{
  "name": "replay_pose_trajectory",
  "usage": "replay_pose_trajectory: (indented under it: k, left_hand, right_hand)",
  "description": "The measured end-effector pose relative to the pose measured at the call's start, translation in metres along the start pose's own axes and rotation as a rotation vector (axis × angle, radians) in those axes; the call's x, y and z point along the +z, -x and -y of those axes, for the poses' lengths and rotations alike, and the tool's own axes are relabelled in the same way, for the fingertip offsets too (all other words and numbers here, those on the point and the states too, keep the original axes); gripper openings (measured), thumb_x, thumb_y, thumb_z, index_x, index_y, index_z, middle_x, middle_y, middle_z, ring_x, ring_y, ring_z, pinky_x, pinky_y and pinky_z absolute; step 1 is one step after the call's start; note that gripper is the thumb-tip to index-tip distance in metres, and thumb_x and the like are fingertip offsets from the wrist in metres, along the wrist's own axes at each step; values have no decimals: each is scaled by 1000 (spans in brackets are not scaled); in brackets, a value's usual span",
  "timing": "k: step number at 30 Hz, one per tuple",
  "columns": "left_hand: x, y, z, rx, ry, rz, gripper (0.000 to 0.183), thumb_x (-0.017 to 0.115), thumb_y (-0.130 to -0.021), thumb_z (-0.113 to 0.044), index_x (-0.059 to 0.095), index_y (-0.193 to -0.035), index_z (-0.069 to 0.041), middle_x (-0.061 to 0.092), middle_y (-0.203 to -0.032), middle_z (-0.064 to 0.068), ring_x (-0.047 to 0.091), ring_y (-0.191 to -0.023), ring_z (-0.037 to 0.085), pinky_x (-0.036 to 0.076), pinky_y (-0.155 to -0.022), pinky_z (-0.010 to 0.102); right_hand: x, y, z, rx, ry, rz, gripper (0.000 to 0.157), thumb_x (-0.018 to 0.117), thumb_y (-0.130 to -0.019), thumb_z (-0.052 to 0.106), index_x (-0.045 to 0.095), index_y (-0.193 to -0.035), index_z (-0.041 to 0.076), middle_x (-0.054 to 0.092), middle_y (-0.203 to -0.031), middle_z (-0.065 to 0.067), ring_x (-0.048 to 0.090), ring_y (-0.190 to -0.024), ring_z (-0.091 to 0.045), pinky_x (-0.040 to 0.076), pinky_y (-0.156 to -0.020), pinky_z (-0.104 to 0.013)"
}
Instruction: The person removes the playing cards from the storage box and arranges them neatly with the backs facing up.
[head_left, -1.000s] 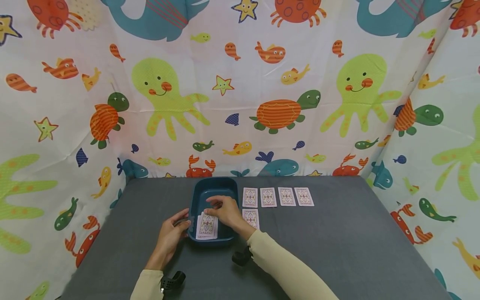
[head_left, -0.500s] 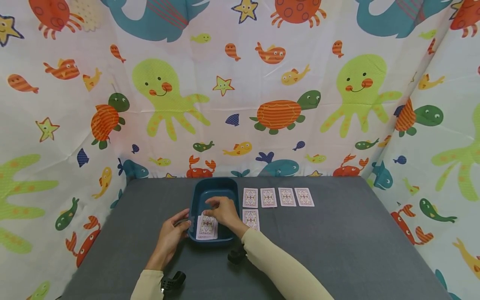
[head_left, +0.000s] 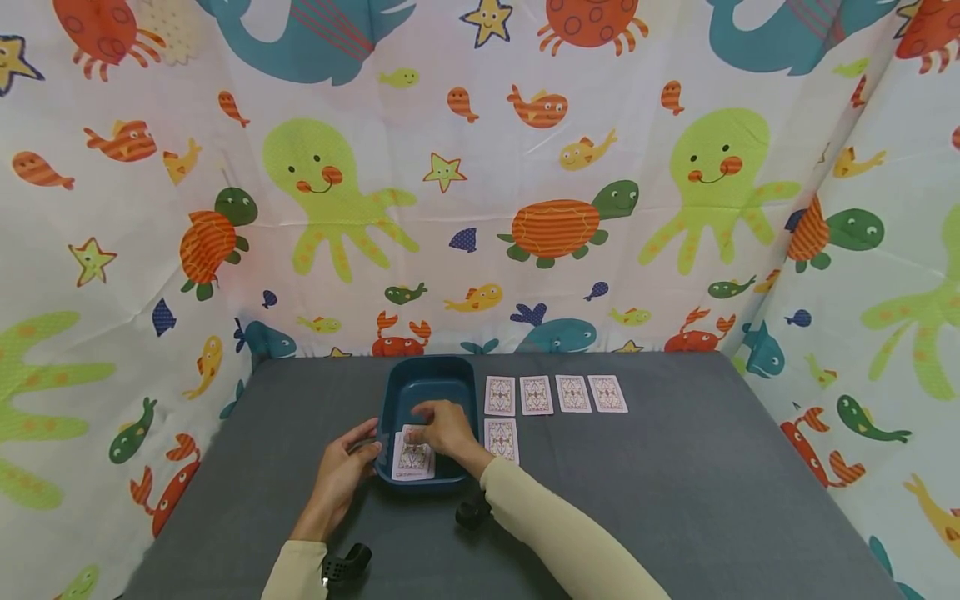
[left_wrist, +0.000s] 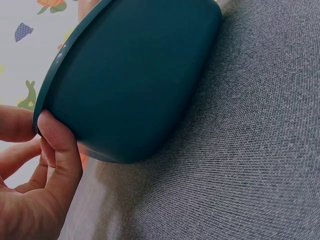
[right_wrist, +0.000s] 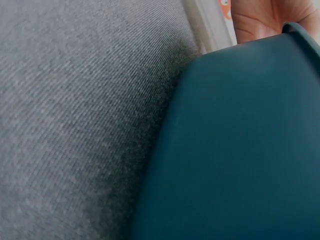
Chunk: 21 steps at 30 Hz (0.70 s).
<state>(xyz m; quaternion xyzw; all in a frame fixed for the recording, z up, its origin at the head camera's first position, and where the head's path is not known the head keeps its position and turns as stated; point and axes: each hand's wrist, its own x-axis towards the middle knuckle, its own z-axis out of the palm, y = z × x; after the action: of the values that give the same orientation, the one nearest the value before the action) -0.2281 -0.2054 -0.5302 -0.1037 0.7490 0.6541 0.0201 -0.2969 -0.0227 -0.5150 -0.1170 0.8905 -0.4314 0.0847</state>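
Note:
In the head view a dark teal plastic tray stands on the grey table, with a small stack of face-down playing cards inside at its near left. My left hand holds the tray at its left side. The left wrist view shows the thumb and a finger pinching the rim from both sides. My right hand reaches over the tray's right rim, its fingertips down on the upper part of the top card; I cannot tell whether they pinch it. The right wrist view shows mostly the tray's outer wall.
Right of the tray, several face-down cards lie in a row on the grey cloth. One more card lies below the row's left end, beside my right forearm. A curtain printed with sea animals hangs behind and at the sides.
My right hand has lowered slightly, and its fingertips now lie over the upper part of the top card, whose upper edge shows past them. The left hand and tray have stayed put.

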Motion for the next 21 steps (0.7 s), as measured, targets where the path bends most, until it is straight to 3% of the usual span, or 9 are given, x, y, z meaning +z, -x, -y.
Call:
replay_pose_trajectory:
  k: [7, 14, 21]
  left_hand:
    - [1, -1, 1, 0, -5, -5, 45, 56, -98, -11, 51, -142, -15, 49, -142, 13, 55, -116, 30, 51, -77, 29]
    - [0, -1, 2, -6, -4, -4, 45, 56, -98, -11, 51, -142, -15, 48, -143, 14, 54, -114, 28, 51, -77, 29]
    - [0, -2, 1, -1, -3, -5, 45, 56, -97, -11, 51, -142, -16, 49, -142, 13, 54, -113, 29, 51, -77, 29]
  right_hand:
    - [3, -3, -5, 13, 58, 21, 47, 85, -75, 19, 70, -119, 11, 69, -116, -13, 63, -105, -27, 51, -92, -45]
    - [8, -5, -7, 36, 157, 9, 58, 90, -68, 21, 67, -120, 9, 62, -117, -12, 55, -109, -27, 44, -100, -47]
    - [9, -4, -7, 25, 227, 0, 57, 91, -66, 23, 69, -115, 8, 59, -107, -11, 54, -102, -25, 45, -94, -43]
